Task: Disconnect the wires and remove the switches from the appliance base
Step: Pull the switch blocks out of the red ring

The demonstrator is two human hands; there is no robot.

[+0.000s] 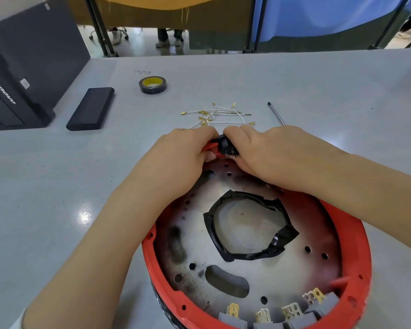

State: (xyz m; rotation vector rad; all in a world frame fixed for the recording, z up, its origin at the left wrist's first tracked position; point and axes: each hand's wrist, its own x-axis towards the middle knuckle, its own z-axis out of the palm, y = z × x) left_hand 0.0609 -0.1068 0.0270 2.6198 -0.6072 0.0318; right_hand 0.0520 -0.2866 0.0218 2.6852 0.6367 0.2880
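Observation:
The round red appliance base [356, 236] lies upside down on the grey table, its perforated metal plate [190, 245] showing a taped central hole. At its far rim, a black switch [223, 144] is pinched between both hands. My left hand [183, 148] grips it and the red rim from the left. My right hand [254, 148] grips it from the right. Several grey switches [263, 321] with brass terminals sit along the near rim. Loose white wires [221, 115] with brass lugs lie on the table beyond my hands.
A roll of black tape [152, 84] and a black flat case [90, 109] lie at the far left, beside a black Lenovo computer [17, 74]. A thin metal rod [276, 113] lies to the right of the wires.

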